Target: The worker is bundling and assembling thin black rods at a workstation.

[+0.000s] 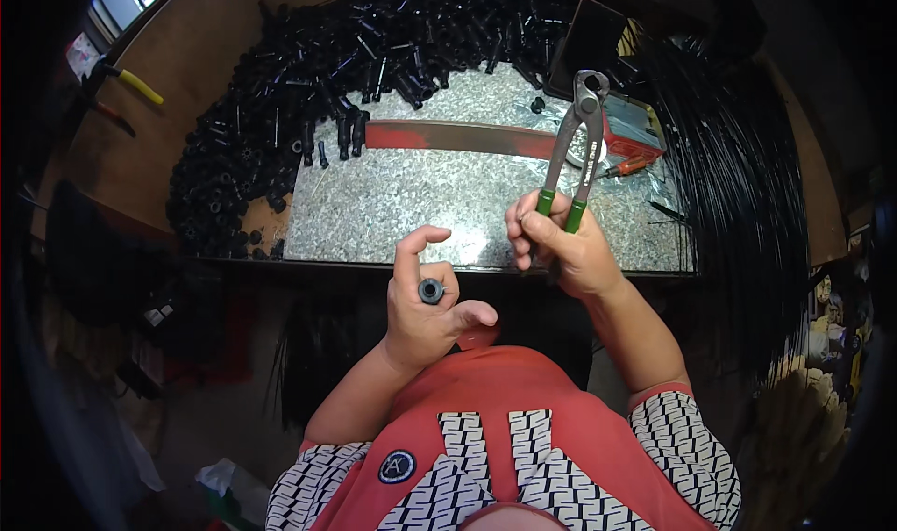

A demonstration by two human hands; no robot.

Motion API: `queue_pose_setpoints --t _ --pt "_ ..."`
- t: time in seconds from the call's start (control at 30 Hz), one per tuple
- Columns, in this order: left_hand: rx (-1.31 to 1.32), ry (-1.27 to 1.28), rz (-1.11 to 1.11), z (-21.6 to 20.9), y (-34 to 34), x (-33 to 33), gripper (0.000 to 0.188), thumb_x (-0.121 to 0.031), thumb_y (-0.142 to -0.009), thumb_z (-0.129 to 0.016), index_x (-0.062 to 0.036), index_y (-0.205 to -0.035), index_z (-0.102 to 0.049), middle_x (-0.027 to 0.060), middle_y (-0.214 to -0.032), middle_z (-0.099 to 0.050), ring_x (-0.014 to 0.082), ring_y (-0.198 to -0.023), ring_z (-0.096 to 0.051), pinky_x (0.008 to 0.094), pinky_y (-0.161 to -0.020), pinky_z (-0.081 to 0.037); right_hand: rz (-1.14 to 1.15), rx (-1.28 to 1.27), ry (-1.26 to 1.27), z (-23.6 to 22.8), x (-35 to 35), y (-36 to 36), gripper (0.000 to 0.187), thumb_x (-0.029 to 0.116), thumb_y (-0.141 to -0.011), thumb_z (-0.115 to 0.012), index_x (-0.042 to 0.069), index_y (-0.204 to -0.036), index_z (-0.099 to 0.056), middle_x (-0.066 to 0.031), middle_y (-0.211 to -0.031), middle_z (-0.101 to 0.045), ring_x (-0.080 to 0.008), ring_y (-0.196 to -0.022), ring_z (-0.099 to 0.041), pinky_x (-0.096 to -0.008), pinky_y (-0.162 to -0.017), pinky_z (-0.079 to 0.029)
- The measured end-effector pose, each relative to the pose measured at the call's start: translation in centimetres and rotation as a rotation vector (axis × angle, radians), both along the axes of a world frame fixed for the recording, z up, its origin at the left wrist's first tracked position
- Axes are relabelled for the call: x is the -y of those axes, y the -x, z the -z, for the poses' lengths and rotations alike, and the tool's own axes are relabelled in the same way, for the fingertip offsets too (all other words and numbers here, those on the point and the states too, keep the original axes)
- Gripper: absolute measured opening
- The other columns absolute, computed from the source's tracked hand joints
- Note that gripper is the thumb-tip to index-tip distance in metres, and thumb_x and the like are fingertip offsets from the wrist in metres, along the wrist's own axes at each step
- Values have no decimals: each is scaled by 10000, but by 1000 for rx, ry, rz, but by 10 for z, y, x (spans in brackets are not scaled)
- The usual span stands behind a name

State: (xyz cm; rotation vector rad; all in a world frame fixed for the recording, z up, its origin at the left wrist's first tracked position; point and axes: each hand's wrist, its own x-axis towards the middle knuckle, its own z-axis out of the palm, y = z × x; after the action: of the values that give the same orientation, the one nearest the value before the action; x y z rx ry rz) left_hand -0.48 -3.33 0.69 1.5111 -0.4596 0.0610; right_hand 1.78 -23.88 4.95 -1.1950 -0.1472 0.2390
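Observation:
In my left hand point(425, 307), just off the table's front edge, a black tubular part point(430, 291) is held by the curled fingers. Its round end with a centre hole faces up, while the index finger and thumb stand apart from it. My right hand point(568, 246) grips the green handles of a pair of end-cutting pincers point(581, 143). The grey metal head of the pincers points away from me over the table. Its handles are spread a little, and their lower ends are hidden by my fingers.
A large heap of black tubular parts point(402, 40) covers the back and left of the speckled tabletop point(392, 204). A worn red flat bar point(458, 136) lies across it. On the right are a red box point(631, 134), an orange-handled tool point(628, 166) and long black strands point(729, 166). Yellow-handled pliers point(138, 84) hang at left.

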Motion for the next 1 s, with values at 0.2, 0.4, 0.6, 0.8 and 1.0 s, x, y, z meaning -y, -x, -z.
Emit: queue_pose_setpoints --t 0.2,0.4,0.6,0.8,1.0 --pt "36 -15 11 -7 0 10 888 -482 -658 -811 5 -1243 -352 -77 -550 -395 5 -501 -350 165 -481 -250 -67 61 73 8 -26 16 127 150 -933 -588 30 -955 -551 -83 -946 -548 -130 -750 -552 -259 -649 -483" --pt "170 -128 -31 -1 7 7 866 -459 -671 -808 16 -1302 -453 -19 -506 -325 45 -457 -321 217 -431 -257 139 84 210 9 -38 17 114 106 -932 -593 2 -977 -581 -64 -975 -590 -114 -738 -587 -247 -664 -489" --pt "134 -115 -24 -3 7 9 885 -470 -670 -803 24 -1318 -456 -33 -504 -322 34 -455 -324 212 -427 -242 135 96 250 8 -35 16 127 113 -923 -605 -5 -967 -591 -60 -953 -595 -104 -721 -584 -241 -636 -483" --pt "74 -156 -29 -4 9 6 933 -569 -666 -746 59 -1286 -443 -64 -523 -367 12 -501 -360 176 -497 -270 140 257 556 1 -35 14 106 100 -889 -614 4 -924 -586 -35 -822 -591 -86 -708 -553 -244 -627 -454" --pt "-45 140 -38 -5 8 11 957 -584 -671 -736 21 -1308 -356 17 -609 -561 30 -569 -493 188 -504 -374 -23 363 440 -7 -47 25 87 52 -815 -602 -12 -861 -564 -110 -813 -557 -221 -757 -566 -321 -701 -453"
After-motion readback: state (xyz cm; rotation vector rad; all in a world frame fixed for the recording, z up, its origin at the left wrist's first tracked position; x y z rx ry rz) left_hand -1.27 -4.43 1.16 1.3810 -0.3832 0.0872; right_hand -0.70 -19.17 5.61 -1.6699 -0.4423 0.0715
